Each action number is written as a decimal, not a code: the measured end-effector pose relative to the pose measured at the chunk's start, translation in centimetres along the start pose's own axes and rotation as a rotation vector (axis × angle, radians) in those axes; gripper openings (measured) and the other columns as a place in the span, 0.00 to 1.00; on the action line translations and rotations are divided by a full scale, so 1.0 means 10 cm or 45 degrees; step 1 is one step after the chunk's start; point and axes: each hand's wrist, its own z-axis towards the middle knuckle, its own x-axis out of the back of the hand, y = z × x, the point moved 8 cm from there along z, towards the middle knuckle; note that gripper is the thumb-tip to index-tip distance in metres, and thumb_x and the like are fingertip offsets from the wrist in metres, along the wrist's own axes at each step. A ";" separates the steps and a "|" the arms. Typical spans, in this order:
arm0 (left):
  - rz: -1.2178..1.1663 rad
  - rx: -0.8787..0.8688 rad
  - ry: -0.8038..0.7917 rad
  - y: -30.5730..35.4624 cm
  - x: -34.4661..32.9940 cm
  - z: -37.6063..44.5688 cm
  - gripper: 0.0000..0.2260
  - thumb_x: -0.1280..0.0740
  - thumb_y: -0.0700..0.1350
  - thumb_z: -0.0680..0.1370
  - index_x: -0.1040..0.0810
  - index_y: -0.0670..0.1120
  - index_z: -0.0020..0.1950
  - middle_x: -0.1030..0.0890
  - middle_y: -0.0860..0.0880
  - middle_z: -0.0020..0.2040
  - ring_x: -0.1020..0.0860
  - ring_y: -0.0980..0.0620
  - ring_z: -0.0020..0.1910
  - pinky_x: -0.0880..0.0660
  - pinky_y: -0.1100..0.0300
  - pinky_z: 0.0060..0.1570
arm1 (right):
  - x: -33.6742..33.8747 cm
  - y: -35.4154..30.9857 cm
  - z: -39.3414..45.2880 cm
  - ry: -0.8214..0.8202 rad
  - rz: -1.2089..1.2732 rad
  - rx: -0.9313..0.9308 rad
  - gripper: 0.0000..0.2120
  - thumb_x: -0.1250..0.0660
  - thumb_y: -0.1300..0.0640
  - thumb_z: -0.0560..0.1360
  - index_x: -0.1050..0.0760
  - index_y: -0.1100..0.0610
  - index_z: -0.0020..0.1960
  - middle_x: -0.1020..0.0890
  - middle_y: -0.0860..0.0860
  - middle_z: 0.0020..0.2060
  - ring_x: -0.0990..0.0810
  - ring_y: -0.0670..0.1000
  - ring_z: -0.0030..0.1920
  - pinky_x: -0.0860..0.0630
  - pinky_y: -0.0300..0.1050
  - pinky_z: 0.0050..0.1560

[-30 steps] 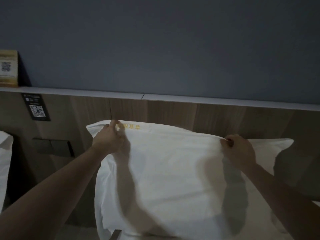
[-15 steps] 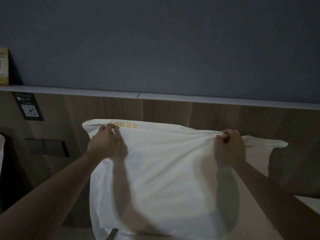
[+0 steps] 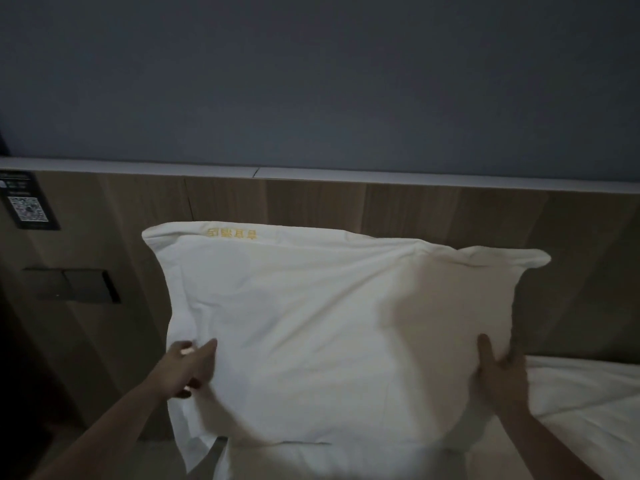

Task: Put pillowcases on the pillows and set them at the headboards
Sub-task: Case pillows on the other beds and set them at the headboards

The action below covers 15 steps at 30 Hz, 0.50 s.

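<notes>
Here, a white cased pillow (image 3: 329,341) stands upright against the wooden headboard (image 3: 433,216), bottom edge on the white bed sheet (image 3: 581,410). Yellow embroidered lettering (image 3: 232,233) runs along its top hem near the left corner, reads upside down, not legible. Fabric mostly smooth, light creases near top right, flanged corners stick out on both upper sides. Left hand (image 3: 188,368) rests on the pillow's lower left edge, fingers fairly straight and loose, not gripping, some motion blur. Right hand (image 3: 498,375) holds the lower right edge, thumb flat on the front face, fingers wrapped round the side. Pillow's left flap hangs past the mattress edge, close to the wall panel; to its right, open headboard and sheet. A pale ledge (image 3: 311,173) caps the headboard, grey-blue wall (image 3: 311,81) above. Left of the pillow, apart from it: dark switch plate (image 3: 72,285) and a black QR-code placard (image 3: 29,206), the latter cut by the frame edge, text too small. Right fingertips hidden behind the pillow. Room is dim, the pillow's lower right falls in shadow, both forearms cut off at bottom.
</notes>
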 end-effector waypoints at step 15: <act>0.548 -0.145 0.031 -0.46 -0.22 0.26 0.32 0.21 0.47 0.59 0.21 0.43 0.62 0.15 0.41 0.56 0.17 0.41 0.54 0.20 0.52 0.51 | -0.05 0.22 -0.09 0.047 0.138 -0.215 0.31 0.36 0.43 0.79 0.27 0.70 0.66 0.23 0.71 0.64 0.24 0.70 0.65 0.29 0.61 0.65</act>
